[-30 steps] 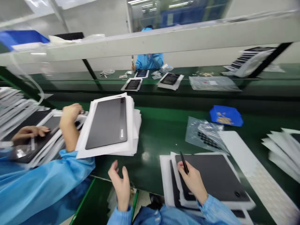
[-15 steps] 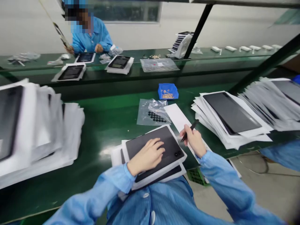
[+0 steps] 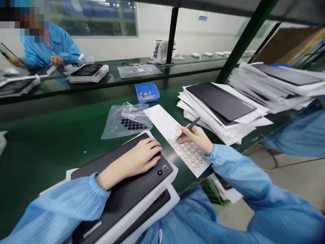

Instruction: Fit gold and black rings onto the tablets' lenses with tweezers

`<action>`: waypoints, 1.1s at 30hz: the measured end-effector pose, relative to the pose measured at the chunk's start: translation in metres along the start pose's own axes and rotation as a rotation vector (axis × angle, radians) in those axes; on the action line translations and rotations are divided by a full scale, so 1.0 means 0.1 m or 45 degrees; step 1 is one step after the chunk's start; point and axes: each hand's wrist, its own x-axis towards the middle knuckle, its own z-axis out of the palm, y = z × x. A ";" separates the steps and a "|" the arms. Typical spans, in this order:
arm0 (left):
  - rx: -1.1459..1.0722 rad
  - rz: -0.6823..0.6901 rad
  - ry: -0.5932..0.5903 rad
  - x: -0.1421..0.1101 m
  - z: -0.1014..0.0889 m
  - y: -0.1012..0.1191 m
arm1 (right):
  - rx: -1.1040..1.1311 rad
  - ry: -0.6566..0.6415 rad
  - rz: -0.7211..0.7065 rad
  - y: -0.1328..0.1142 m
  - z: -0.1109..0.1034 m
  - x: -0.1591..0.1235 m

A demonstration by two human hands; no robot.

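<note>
My left hand (image 3: pixel 138 157) lies flat with fingers stretched across the dark back of a tablet (image 3: pixel 127 195), near its camera corner. Two round camera spots show there, one black and one with a greyish ring. Under this tablet is another dark tablet (image 3: pixel 142 215) with white wrapping around it. In my right hand (image 3: pixel 199 139), closed fingers pinch black tweezers (image 3: pixel 192 124). Their tips point down at a white sheet (image 3: pixel 162 117) bearing rows of small gold-coloured rings (image 3: pixel 189 154). Whether the tips grip a ring, I cannot tell.
A clear bag (image 3: pixel 111 123) of black rings and a blue tray (image 3: pixel 149 99) of small gold-coloured pieces lie beyond the tablet. Stacked tablets with white sheets (image 3: pixel 220 101) stand at right, before a green post (image 3: pixel 243 44). Across the bench sits a co-worker (image 3: pixel 63 44) in blue.
My view has swung right and closer. My right hand has brought the tweezers over the ringed sheet, from beside the tablet. My left hand stays on the tablet.
</note>
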 end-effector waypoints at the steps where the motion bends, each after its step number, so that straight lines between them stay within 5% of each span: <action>1: 0.026 0.011 -0.024 0.06 0.00 0.01 | 0.010 0.017 -0.009 0.04 0.04 0.02; 6: 0.134 0.046 -0.060 0.28 0.06 -0.04 | -0.080 0.147 -0.125 0.08 0.21 0.08; 11: 0.188 0.036 -0.062 0.25 0.12 -0.12 | -0.216 0.214 -0.206 0.06 0.23 0.07; 24: 0.150 0.001 -0.076 0.28 0.13 -0.05 | -0.218 0.172 -0.187 0.00 0.25 0.06; 33: 0.058 -0.006 -0.066 0.26 0.12 -0.10 | 0.379 0.131 -0.033 -0.19 0.60 -0.77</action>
